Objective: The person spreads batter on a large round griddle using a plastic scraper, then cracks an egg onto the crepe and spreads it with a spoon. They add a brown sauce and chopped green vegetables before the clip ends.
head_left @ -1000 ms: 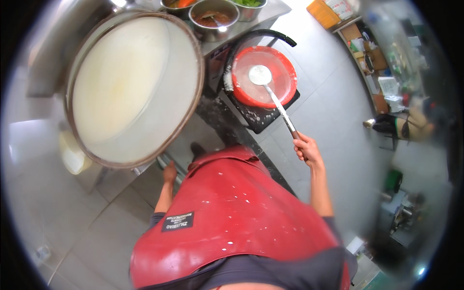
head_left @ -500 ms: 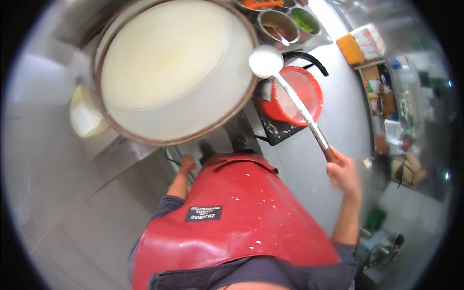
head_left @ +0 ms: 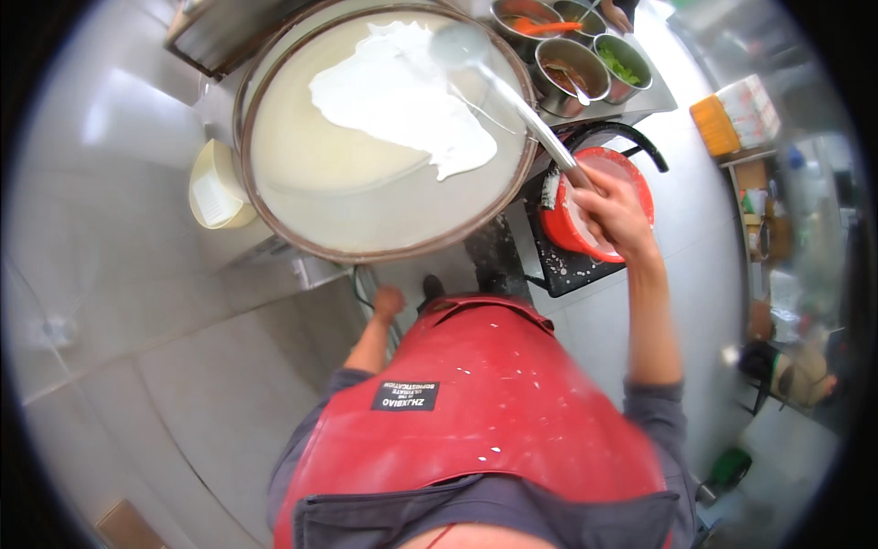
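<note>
Since half a second ago our right hand (head_left: 611,212) has swung the long-handled metal ladle (head_left: 459,44) from above the red plastic bucket (head_left: 640,178) over to the wide round brown-rimmed steaming tray (head_left: 384,245) at upper centre; a fresh white batter pool (head_left: 402,101) now spreads there, where the surface was plain before; our fingers are clamped around the ladle's handle, at right of centre; our left hand (head_left: 389,300) hangs low below the tray, its fingers curled, on what we cannot tell; the bucket holds white batter; three round steel bowls (head_left: 572,69) at upper right hold orange, brown and green fillings.
</note>
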Demonstrator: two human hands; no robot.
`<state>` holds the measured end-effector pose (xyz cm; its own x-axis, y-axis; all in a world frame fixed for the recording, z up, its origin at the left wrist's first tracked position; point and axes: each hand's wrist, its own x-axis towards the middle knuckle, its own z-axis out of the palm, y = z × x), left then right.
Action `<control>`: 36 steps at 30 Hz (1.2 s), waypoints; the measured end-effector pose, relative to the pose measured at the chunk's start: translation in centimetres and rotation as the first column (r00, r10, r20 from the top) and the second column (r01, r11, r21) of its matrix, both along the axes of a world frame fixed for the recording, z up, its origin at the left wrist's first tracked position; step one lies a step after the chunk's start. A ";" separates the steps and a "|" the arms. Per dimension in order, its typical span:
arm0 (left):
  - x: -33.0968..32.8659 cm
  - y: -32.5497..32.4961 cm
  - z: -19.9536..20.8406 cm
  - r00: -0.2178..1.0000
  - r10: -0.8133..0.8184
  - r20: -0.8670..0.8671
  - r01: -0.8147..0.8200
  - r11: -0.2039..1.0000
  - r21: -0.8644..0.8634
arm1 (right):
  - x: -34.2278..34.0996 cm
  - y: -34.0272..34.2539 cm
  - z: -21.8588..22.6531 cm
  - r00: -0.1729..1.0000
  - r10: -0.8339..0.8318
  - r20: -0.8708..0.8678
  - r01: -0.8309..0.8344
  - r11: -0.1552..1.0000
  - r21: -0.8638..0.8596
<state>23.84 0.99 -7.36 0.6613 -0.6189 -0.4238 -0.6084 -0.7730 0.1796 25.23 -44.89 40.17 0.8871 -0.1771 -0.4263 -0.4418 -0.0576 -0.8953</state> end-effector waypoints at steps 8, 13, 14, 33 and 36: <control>-7.5 6.2 -0.4 0.897 0.269 -0.351 -0.200 0.955 0.221 | -27.0 -11.9 -4.4 0.948 -0.287 -0.139 0.310 0.930 0.197; -5.7 7.4 -0.4 0.646 0.557 -0.522 -0.516 0.822 0.240 | -27.6 -14.5 -9.1 0.860 -0.407 -0.307 0.429 0.903 0.006; -4.4 6.6 0.3 0.667 0.518 -0.536 -0.541 0.831 0.129 | -26.0 -14.9 -10.7 0.885 -0.369 -0.283 0.370 0.928 -0.053; 2.4 -3.1 21.8 0.205 -0.303 -0.931 -0.926 -0.368 -0.084 | -10.5 -12.0 -20.5 0.962 -0.099 -0.255 -0.179 0.479 -0.859; 5.1 -3.8 23.0 0.119 -0.526 -0.842 -0.899 -0.418 0.134 | -7.8 -6.3 -20.8 0.976 -0.012 -0.217 -0.155 0.665 -0.731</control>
